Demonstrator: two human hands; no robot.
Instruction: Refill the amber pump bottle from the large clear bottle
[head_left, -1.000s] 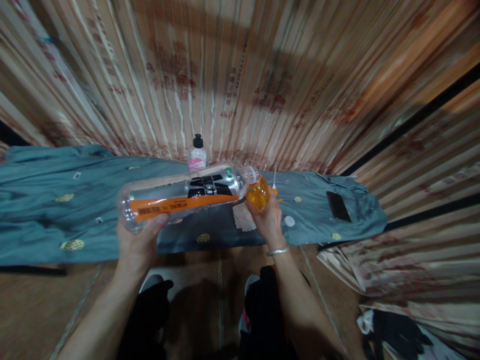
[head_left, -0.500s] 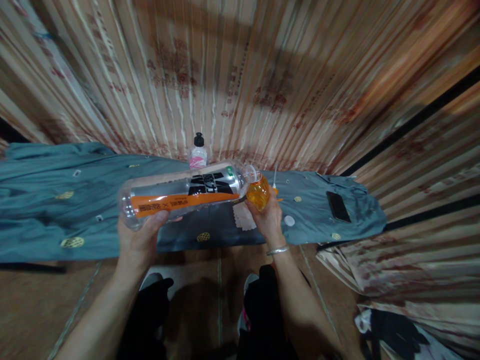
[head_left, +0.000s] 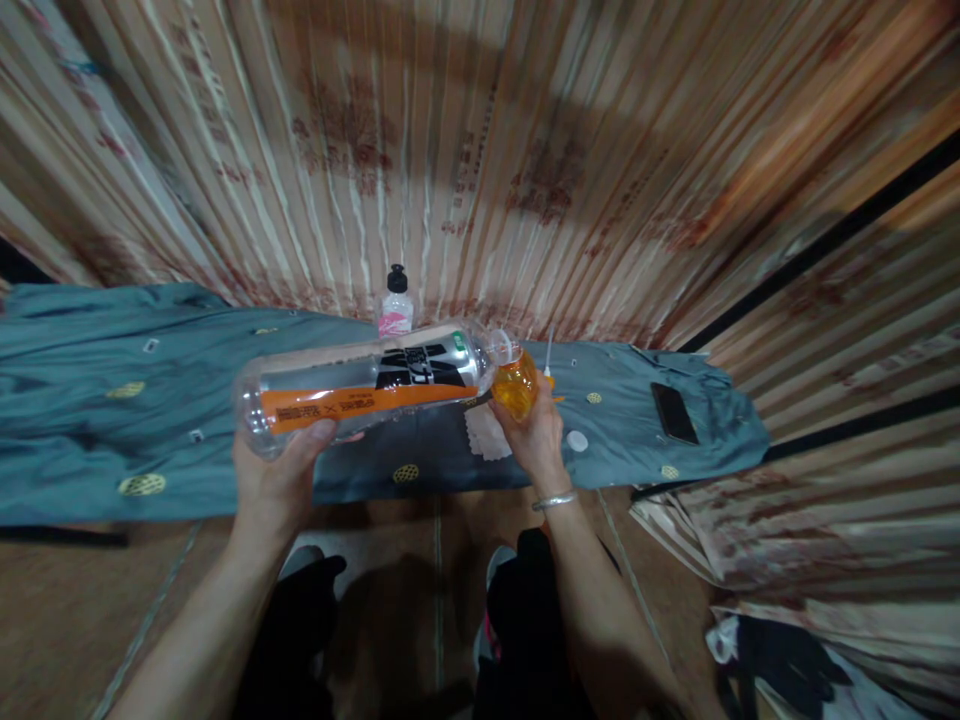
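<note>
My left hand grips the base of a large clear plastic bottle with a silver and orange label. The bottle lies nearly level, its neck to the right. My right hand is closed around a small round bottle of orange liquid. The two bottle mouths meet or overlap; whether they touch I cannot tell. Behind the big bottle stands a small bottle with a black cap and pink label. Close to my right hand are a pale scalloped cloth and a white round cap.
A teal patterned cloth covers the narrow table. On its right part lies a black phone. A pump nozzle with a thin white tube shows behind my right hand. A striped curtain hangs behind the table, and dark items lie at lower right.
Both hands and both bottles keep nearly the same pose. The whole view has shifted very slightly.
</note>
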